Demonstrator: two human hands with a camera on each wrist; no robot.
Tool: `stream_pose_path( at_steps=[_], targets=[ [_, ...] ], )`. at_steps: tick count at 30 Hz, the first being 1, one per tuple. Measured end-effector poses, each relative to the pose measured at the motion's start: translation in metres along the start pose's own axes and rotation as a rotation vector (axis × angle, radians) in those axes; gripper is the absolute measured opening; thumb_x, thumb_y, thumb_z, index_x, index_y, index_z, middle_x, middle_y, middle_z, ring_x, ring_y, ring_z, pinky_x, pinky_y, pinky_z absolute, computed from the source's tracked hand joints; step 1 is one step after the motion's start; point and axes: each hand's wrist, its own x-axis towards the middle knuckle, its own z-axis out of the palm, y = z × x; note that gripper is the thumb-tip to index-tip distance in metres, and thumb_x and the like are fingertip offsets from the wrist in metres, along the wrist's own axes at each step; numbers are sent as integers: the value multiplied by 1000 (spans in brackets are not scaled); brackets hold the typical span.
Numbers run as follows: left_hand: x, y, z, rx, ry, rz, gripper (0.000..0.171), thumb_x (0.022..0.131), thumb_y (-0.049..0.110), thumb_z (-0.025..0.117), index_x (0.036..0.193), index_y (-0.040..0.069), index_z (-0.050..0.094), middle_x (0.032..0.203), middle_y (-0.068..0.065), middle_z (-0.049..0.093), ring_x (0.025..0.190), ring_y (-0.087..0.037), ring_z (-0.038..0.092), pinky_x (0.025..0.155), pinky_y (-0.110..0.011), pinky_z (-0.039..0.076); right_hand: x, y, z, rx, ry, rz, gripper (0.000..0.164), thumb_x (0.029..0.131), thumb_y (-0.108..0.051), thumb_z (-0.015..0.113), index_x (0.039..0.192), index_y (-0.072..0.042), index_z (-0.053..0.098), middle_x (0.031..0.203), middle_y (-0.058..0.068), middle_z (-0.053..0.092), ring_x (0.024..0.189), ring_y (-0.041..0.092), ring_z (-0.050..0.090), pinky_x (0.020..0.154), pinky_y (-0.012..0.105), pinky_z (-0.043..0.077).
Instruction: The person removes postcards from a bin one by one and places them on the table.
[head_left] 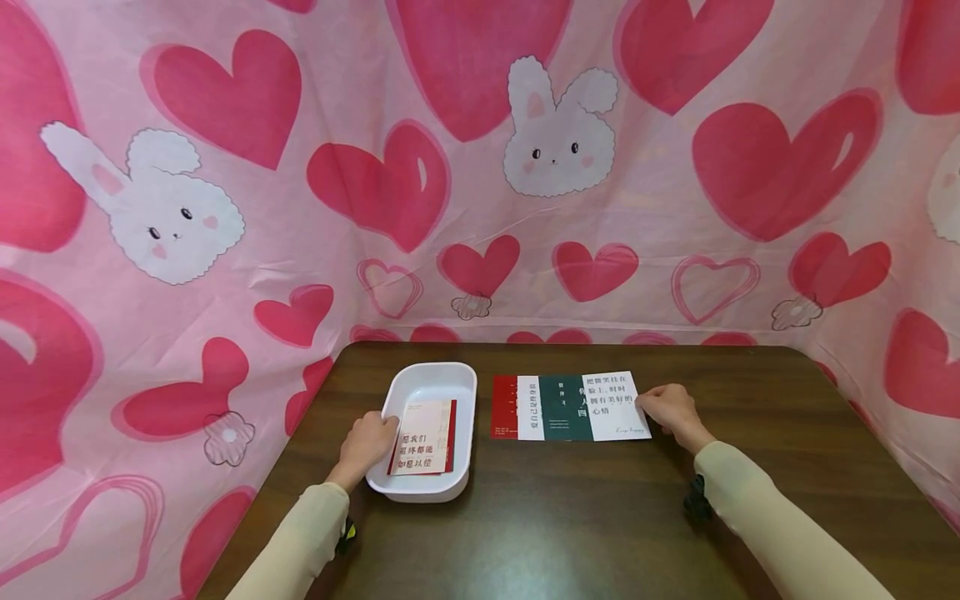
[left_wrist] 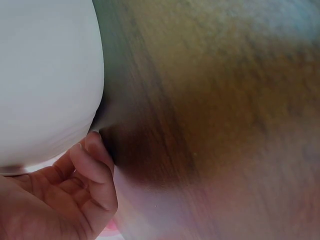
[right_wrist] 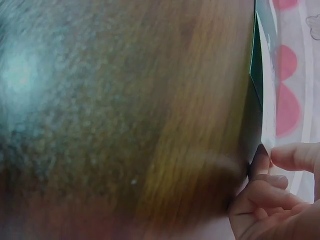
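A white plastic basin (head_left: 430, 492) stands on the left of the table, its rim held by my left hand (head_left: 367, 447). In the left wrist view the curled fingers (left_wrist: 95, 167) lie against the basin's outer side. Inside it rests a small stack of cards (head_left: 422, 437), cream on top with red edges showing below. To the right, overlapping cards lie in a row: a red card (head_left: 504, 407), a white card (head_left: 529, 408), a green card (head_left: 564, 408) and a white text card (head_left: 617, 406). My right hand (head_left: 672, 412) pinches the text card's right edge between thumb and fingers.
The brown wooden table (head_left: 570, 525) has rounded far corners. A pink cloth (head_left: 465, 208) with hearts and rabbits hangs behind it and along both sides.
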Motion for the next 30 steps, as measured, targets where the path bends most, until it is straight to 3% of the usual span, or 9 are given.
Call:
stream_pose_path(
  at_steps=[21, 30],
  targets=[
    [0, -1, 0, -1, -4, 6, 40, 104, 28, 46, 99, -6, 67, 78, -14, 61, 75, -30, 60, 66, -48, 52, 5, 4, 7, -100, 38, -62, 31, 92, -18, 64, 98, 11, 73, 85, 16, 68, 66, 25, 57, 55, 34, 48],
    [0, 1, 0, -2, -15, -10, 40, 105, 28, 47, 105, -7, 67, 79, -14, 61, 75, -30, 60, 66, -46, 52, 6, -1, 11, -188, 86, -90, 29, 91, -20, 65, 90, 8, 72, 90, 21, 71, 84, 36, 63, 75, 50, 54]
  ],
)
